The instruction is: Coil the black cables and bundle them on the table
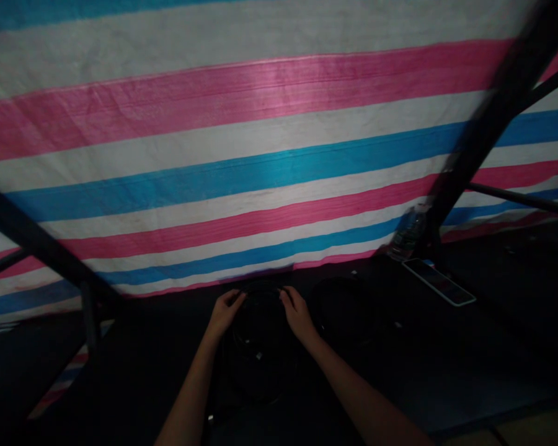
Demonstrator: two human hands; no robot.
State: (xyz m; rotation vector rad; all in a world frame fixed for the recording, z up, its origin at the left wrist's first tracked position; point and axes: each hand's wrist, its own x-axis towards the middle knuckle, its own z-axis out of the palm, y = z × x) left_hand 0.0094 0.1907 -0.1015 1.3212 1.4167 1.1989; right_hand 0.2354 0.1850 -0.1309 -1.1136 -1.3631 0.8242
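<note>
A dark round object (260, 353), perhaps a coil of black cable or a ring, lies on a dark table in front of me. My left hand (224, 313) grips its upper left rim with curled fingers. My right hand (297, 313) grips its upper right rim the same way. The light is too dim to make out the object's details. A second dark round shape (344, 310) lies just to the right of it.
A pink, white and blue striped tarp (260, 155) hangs behind the table. Black metal bars (493, 118) cross at the left and right. A plastic water bottle (407, 234) stands at the back right, with a phone (439, 282) lying beside it.
</note>
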